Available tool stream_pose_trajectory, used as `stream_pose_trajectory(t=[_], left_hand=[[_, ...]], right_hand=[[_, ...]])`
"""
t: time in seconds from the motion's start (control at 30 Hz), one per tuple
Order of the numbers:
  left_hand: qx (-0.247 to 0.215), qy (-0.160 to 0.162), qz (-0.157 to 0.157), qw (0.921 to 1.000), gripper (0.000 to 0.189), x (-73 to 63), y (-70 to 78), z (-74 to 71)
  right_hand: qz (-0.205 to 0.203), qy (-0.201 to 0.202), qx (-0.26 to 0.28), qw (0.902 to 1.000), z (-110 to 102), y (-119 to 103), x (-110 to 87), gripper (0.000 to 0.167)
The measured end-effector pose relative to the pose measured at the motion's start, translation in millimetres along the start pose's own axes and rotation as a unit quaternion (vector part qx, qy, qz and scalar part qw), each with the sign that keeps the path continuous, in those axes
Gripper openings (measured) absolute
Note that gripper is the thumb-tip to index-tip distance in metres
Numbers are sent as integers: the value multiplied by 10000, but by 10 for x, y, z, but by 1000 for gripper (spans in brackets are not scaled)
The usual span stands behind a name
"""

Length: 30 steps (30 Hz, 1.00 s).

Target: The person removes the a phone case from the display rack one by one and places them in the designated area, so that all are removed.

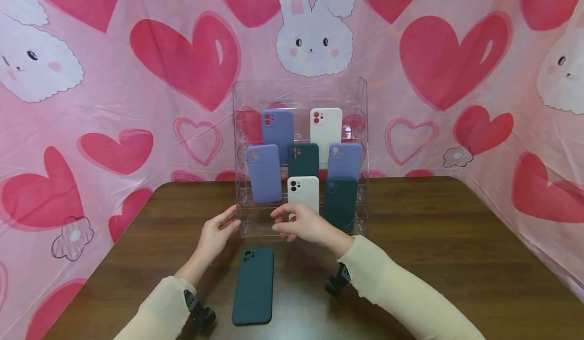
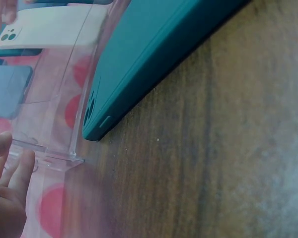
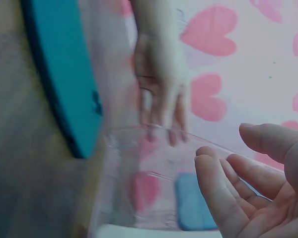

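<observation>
My left hand (image 1: pixel 216 233) is at the lower left edge of a clear acrylic display stand (image 1: pixel 301 90), its fingertips at the side wall. In front of the lower tier hovers my right hand (image 1: pixel 303 222), fingers loosely bent and apart, with nothing between them in the right wrist view. It partly covers a white phone case (image 1: pixel 303 185) standing in the stand. Flat on the table between my arms lies a dark green phone case (image 1: pixel 253 287), its camera cutout toward the stand.
Higher tiers hold a blue case (image 1: pixel 277 127), a white case (image 1: pixel 326 127), a lavender case (image 1: pixel 263 173), another green case (image 1: pixel 303 157) and another lavender case (image 1: pixel 345 158). A dark green case (image 1: pixel 340 203) stands lower right. The wooden table (image 1: pixel 424 238) meets a pink heart-patterned cloth (image 1: pixel 388 66).
</observation>
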<state>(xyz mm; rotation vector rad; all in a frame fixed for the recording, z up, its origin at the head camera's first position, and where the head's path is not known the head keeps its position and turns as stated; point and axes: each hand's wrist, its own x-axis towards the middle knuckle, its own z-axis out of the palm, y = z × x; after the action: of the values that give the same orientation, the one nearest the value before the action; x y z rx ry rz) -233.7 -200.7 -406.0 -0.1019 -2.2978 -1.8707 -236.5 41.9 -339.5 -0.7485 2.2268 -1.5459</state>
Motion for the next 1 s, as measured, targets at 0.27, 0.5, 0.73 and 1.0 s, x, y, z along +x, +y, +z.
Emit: stream_pose_trajectory(t=[0.27, 0.5, 0.73, 1.0], left_hand=[[-17, 66, -62, 10000, 45, -4, 21, 9], [-11, 68, -21, 10000, 44, -7, 8, 7], [0, 66, -65, 10000, 44, -4, 6, 3], [117, 45, -93, 9999, 44, -9, -5, -1]], right_hand=[[-643, 554, -416, 9955, -311, -185, -60, 36], [-837, 941, -509, 9907, -519, -243, -109, 39], [-819, 1259, -563, 9871, -673, -225, -114, 39], [-637, 1503, -506, 9853, -785, -110, -79, 43]])
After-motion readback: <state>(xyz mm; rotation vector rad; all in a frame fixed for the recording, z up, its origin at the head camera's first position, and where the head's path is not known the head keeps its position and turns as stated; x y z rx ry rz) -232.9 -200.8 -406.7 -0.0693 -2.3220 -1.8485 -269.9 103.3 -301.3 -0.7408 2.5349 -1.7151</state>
